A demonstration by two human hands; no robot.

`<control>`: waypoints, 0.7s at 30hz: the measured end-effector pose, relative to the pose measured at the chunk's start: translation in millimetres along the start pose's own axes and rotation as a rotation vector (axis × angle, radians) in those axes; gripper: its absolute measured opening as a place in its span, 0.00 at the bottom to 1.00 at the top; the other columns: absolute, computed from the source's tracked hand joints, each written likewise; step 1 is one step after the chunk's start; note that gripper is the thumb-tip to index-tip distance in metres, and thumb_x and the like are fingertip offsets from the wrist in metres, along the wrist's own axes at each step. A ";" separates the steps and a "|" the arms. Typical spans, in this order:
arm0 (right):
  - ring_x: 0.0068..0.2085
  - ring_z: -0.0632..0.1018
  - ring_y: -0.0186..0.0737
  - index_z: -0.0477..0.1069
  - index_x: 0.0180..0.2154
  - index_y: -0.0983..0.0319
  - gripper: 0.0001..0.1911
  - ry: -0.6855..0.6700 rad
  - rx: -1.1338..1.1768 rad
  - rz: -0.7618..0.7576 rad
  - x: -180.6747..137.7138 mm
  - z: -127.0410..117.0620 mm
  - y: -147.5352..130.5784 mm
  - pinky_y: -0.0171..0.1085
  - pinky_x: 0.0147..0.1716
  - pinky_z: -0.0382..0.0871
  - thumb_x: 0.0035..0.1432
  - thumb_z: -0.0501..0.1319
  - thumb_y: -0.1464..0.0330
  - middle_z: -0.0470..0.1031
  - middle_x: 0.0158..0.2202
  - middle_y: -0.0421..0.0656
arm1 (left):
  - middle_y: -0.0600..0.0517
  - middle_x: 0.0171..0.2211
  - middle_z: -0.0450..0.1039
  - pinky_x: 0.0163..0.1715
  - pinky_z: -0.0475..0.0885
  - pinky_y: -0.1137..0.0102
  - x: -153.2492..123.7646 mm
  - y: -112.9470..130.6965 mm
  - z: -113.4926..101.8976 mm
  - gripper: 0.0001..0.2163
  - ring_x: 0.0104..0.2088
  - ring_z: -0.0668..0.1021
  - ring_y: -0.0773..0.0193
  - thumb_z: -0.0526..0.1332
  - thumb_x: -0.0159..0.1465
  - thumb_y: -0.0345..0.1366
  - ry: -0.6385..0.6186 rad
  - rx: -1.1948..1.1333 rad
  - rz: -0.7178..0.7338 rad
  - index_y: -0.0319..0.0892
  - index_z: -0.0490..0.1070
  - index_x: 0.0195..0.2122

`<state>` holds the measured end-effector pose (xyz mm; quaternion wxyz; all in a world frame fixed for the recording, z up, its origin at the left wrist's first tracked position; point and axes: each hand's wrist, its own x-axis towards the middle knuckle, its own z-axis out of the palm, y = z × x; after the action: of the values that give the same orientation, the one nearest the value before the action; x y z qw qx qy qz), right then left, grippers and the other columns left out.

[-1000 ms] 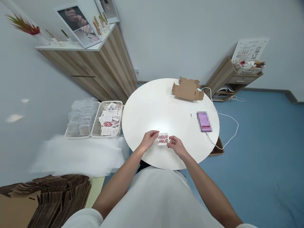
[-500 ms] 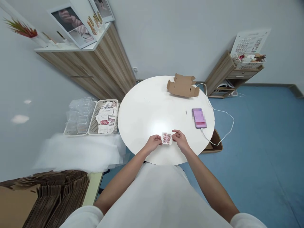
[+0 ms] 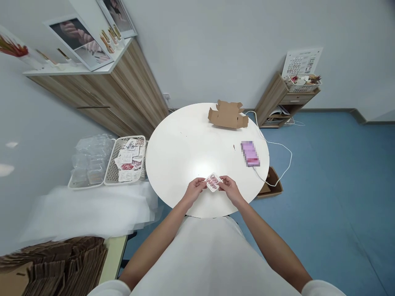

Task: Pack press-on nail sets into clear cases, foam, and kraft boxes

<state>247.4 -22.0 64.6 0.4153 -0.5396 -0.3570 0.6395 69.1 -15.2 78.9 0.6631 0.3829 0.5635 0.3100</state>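
A small white card point(image 3: 212, 182) carrying rows of pink and red press-on nails is held just above the near edge of the round white table point(image 3: 191, 144). My left hand point(image 3: 195, 190) pinches its left side with closed fingers. From the other side, my right hand point(image 3: 228, 189) grips the card's right edge, fingers curled. The card is tilted, one corner pointing away from me.
On the table lie a folded-open cardboard box point(image 3: 227, 115) at the far side and a purple phone point(image 3: 249, 153) on a white cable point(image 3: 277, 144). Left of the table stand a white basket of nail cards point(image 3: 126, 160), a tray of clear packets point(image 3: 89, 162), white foam sheets point(image 3: 89, 209) and stacked flat cartons point(image 3: 58, 263).
Both hands have kept hold of the nail card and turned it, so it now sits more tilted. The view has swung slightly, shifting the table leftwards in frame.
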 end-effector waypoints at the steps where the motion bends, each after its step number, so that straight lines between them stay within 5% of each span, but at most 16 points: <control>1: 0.26 0.69 0.32 0.67 0.35 0.60 0.17 -0.030 -0.019 -0.010 1.4 -3.2 -2.1 0.37 0.30 0.66 0.42 0.62 0.60 0.66 0.24 0.36 | 0.49 0.33 0.73 0.33 0.64 0.69 0.3 2.6 -2.0 0.13 0.34 0.74 0.64 0.59 0.52 0.42 0.002 0.014 0.011 0.42 0.69 0.37; 7: 0.26 0.67 0.31 0.71 0.36 0.61 0.16 -0.156 -0.130 -0.054 5.0 -11.6 -13.2 0.36 0.29 0.63 0.43 0.60 0.62 0.66 0.24 0.37 | 0.51 0.26 0.72 0.30 0.64 0.71 -1.8 6.8 -3.8 0.10 0.27 0.72 0.67 0.61 0.51 0.41 -0.054 0.059 0.053 0.40 0.71 0.31; 14: 0.27 0.69 0.32 0.68 0.40 0.61 0.21 -0.050 -0.084 -0.043 11.0 -5.2 -4.2 0.37 0.31 0.65 0.41 0.62 0.61 0.66 0.24 0.36 | 0.52 0.23 0.71 0.28 0.64 0.72 -9.1 -2.3 -1.1 0.11 0.26 0.73 0.68 0.61 0.50 0.42 -0.021 0.041 -0.013 0.39 0.69 0.28; 21: 0.33 0.73 0.35 0.59 0.50 0.56 0.28 -0.036 -0.123 -0.038 -11.1 -6.5 6.6 0.40 0.36 0.67 0.44 0.61 0.62 0.68 0.41 0.44 | 0.52 0.24 0.71 0.29 0.65 0.72 -6.0 -8.3 -2.4 0.11 0.25 0.72 0.69 0.61 0.50 0.43 0.064 0.056 0.009 0.40 0.68 0.29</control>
<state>253.6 -34.8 61.9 0.3872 -0.5456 -0.4131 0.6178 65.5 -24.1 74.6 0.6322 0.3938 0.5913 0.3092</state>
